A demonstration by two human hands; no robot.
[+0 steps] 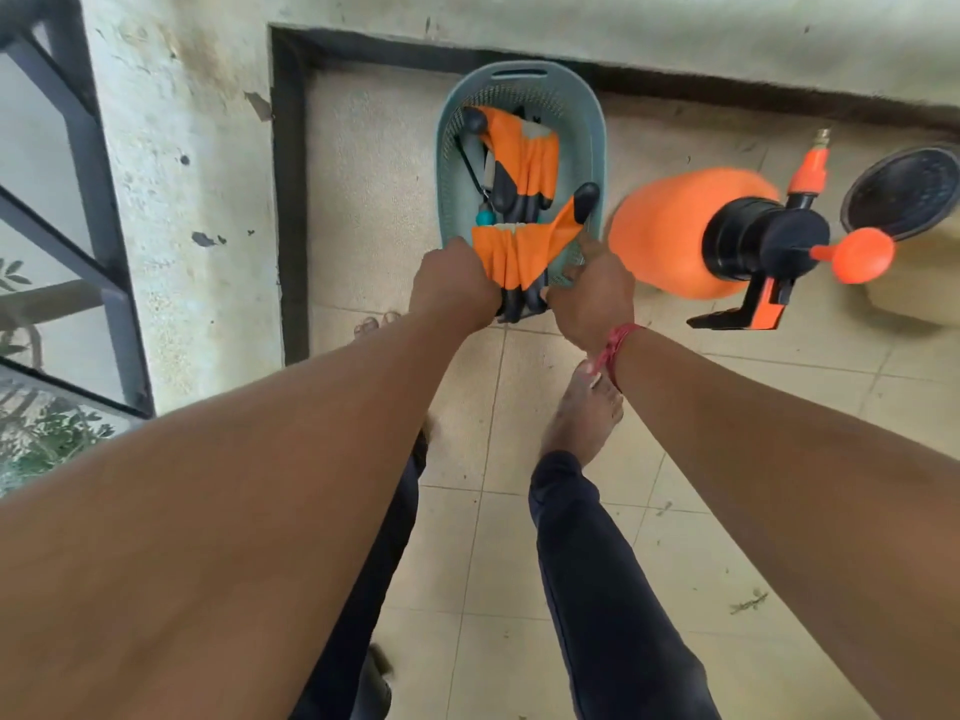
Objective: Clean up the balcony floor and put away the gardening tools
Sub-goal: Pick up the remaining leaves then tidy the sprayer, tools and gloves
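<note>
Both at the basket's (pixel 521 78) near rim: left hand (pixel 453 284) grips orange glove (pixel 511 258), right hand (pixel 593 301) grips rim.

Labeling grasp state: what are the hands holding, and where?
Both grip the basket by its near rim: left hand over the orange glove draped there, right hand at the right corner.

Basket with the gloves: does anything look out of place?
One orange glove hangs over the near rim of the basket, beside the left hand; plant scraps litter the tiles.

floor (pixel 467 563): tiled | orange sprayer (pixel 685 231) | black saucer (pixel 904 194) beside | leaf scraps (pixel 748 602)
</note>
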